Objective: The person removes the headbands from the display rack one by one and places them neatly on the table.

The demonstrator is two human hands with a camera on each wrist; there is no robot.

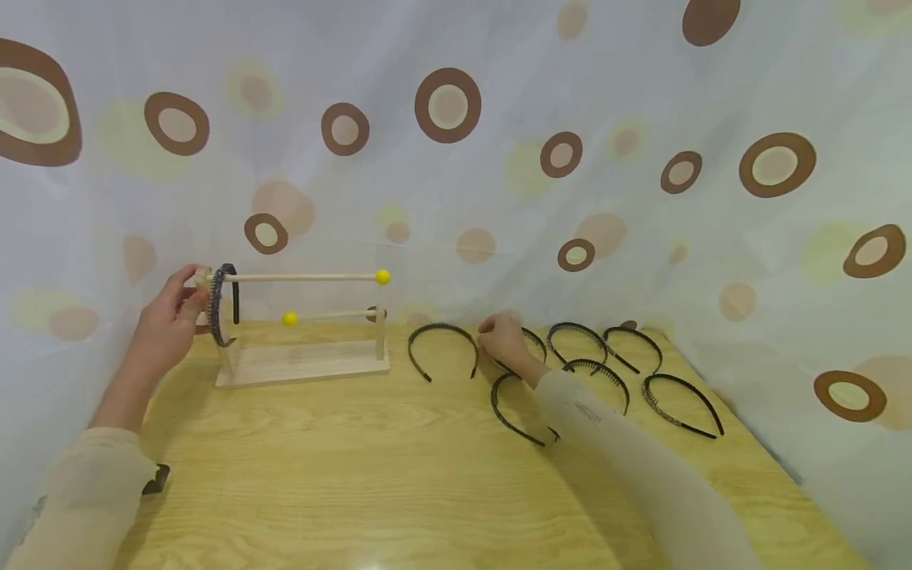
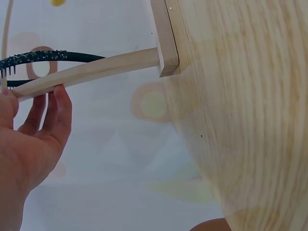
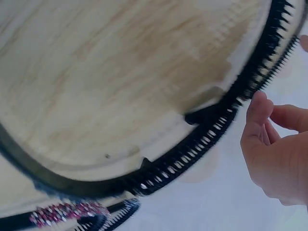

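Observation:
At the left, my left hand (image 1: 160,332) grips the upper left end of a wooden rack (image 1: 306,368). In the left wrist view, thumb and fingers are on either side of its wooden upright (image 2: 106,67). Close to that hand, a dark toothed headband (image 1: 214,309) hangs over the left end of the rack's upper rod (image 1: 306,278). My right hand (image 1: 509,344) is low over the table among more headbands, fingers bent, partly covering one black headband (image 1: 534,340). In the right wrist view, its fingertips are right at the edge of a black toothed headband (image 3: 192,154).
Left of the right hand lies a black headband (image 1: 443,326); several more, including one headband (image 1: 684,380), spread to the right. Yellow balls cap the rack's rods, one ball (image 1: 382,277) at the upper right. A patterned curtain (image 1: 463,190) hangs behind the wooden table (image 1: 342,483).

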